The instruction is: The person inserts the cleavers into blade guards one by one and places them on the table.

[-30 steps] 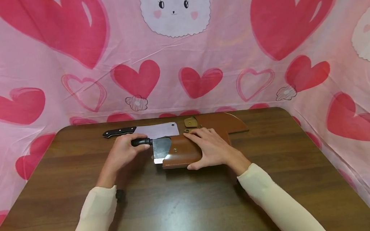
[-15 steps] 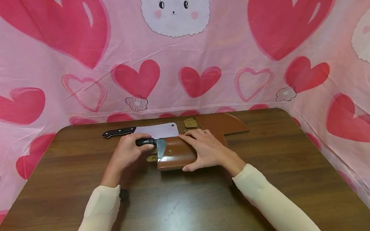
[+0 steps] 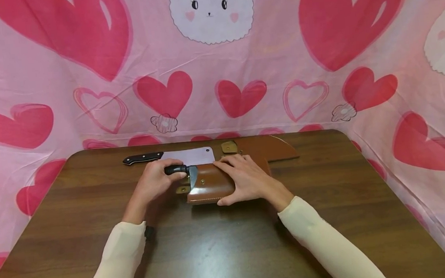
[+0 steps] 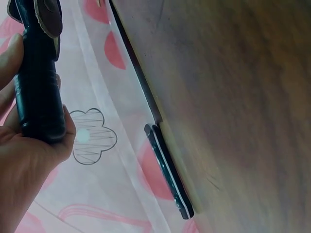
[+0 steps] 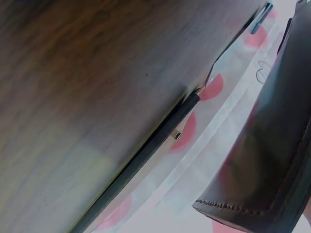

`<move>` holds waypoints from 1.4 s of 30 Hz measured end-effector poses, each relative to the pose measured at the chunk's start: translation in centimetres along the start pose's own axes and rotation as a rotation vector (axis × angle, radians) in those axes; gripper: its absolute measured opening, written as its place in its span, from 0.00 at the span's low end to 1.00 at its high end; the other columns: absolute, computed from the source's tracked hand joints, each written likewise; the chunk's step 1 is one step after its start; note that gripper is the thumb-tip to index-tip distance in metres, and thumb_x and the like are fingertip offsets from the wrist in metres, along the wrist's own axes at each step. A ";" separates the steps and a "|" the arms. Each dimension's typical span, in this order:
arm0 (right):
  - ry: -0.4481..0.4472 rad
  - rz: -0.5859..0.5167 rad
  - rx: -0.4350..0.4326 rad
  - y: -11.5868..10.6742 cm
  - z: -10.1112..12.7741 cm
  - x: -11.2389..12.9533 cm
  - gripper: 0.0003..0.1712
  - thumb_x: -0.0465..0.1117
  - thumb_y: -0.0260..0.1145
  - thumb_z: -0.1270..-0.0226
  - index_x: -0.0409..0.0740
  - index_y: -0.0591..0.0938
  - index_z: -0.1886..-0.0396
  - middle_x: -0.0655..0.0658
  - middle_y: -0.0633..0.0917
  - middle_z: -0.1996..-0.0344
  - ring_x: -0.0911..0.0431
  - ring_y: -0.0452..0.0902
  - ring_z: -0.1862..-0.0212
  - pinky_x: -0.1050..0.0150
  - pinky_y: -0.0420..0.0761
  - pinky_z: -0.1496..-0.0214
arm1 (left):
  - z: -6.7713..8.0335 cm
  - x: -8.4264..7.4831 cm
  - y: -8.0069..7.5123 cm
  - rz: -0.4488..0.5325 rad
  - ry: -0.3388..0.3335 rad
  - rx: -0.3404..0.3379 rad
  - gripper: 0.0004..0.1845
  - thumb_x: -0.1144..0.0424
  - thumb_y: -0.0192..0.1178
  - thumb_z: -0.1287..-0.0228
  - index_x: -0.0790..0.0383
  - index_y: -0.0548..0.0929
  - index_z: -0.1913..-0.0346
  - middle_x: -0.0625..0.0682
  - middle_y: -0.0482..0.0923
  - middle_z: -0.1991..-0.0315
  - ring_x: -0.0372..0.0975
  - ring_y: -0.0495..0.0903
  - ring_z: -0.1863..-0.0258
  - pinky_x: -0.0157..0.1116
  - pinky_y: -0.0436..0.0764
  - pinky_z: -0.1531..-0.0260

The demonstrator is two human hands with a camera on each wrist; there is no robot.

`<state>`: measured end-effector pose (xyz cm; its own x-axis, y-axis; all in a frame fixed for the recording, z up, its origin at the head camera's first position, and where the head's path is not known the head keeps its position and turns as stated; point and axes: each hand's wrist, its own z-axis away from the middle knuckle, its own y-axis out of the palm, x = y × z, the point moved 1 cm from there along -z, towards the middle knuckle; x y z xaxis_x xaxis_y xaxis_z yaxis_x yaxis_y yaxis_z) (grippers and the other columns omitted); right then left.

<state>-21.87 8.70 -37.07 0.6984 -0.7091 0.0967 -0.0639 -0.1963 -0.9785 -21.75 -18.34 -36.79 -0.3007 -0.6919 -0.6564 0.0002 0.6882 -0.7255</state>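
Observation:
My left hand [image 3: 151, 184] grips the black handle [image 3: 175, 170] of a cleaver; in the left wrist view the fingers wrap this handle [image 4: 41, 97]. Most of the blade is hidden inside a brown leather sheath [image 3: 208, 187]. Only a narrow strip of steel [image 3: 192, 176] shows at the sheath's mouth. My right hand [image 3: 251, 178] holds the sheath from its right end, thumb at the near edge and fingers over the top. A strap tab [image 3: 183, 189] with a snap sticks out left below the handle. The right wrist view shows the sheath's stitched corner [image 5: 257, 194], raised above the table.
A second cleaver [image 3: 188, 156] with a riveted black handle lies at the back of the wooden table [image 3: 216, 253]. Right of it lies another brown sheath [image 3: 266, 147] with a tan snap tab [image 3: 229, 147]. A pink heart-patterned cloth [image 3: 275, 56] hangs behind.
The cleaver's blade has slid deeper into the sheath. My left hand has shifted right, and my right hand has moved slightly left with the sheath. The strap tab has come into view.

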 end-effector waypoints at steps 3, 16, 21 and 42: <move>0.006 -0.007 0.007 0.1 0.0 0.0 0.60 0.81 0.59 0.65 0.58 0.63 0.31 0.52 0.70 0.40 0.55 0.62 0.39 0.52 0.64 0.41 | -0.1 -0.2 0.1 0.002 0.005 0.001 0.16 0.57 0.69 0.47 0.58 0.85 0.55 0.52 0.84 0.59 0.43 0.78 0.59 0.43 0.78 0.55; -0.004 0.005 0.000 0.1 -0.1 0.2 0.59 0.82 0.59 0.64 0.57 0.64 0.32 0.52 0.71 0.42 0.55 0.63 0.40 0.53 0.64 0.40 | -0.4 -0.6 0.8 -0.009 0.015 -0.011 0.15 0.57 0.69 0.47 0.58 0.85 0.56 0.52 0.84 0.59 0.42 0.79 0.61 0.41 0.78 0.57; -0.018 0.015 -0.019 0.2 -0.3 0.3 0.60 0.82 0.58 0.65 0.56 0.65 0.32 0.53 0.72 0.44 0.55 0.63 0.40 0.53 0.64 0.41 | -0.4 -0.7 0.9 0.001 0.022 -0.006 0.16 0.58 0.69 0.47 0.59 0.85 0.55 0.53 0.84 0.59 0.42 0.80 0.61 0.41 0.80 0.59; -0.026 -0.019 0.013 0.7 -0.4 -0.1 0.59 0.80 0.61 0.64 0.55 0.66 0.33 0.52 0.72 0.44 0.55 0.64 0.40 0.51 0.67 0.41 | -1.1 -0.4 1.8 -0.021 0.024 0.033 0.14 0.58 0.70 0.48 0.57 0.85 0.58 0.51 0.84 0.62 0.42 0.80 0.62 0.41 0.80 0.58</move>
<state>-22.26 8.37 -37.70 0.7176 -0.6876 0.1107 -0.0416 -0.2009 -0.9787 -22.64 -16.57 -37.65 -0.3235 -0.7007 -0.6359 0.0249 0.6655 -0.7460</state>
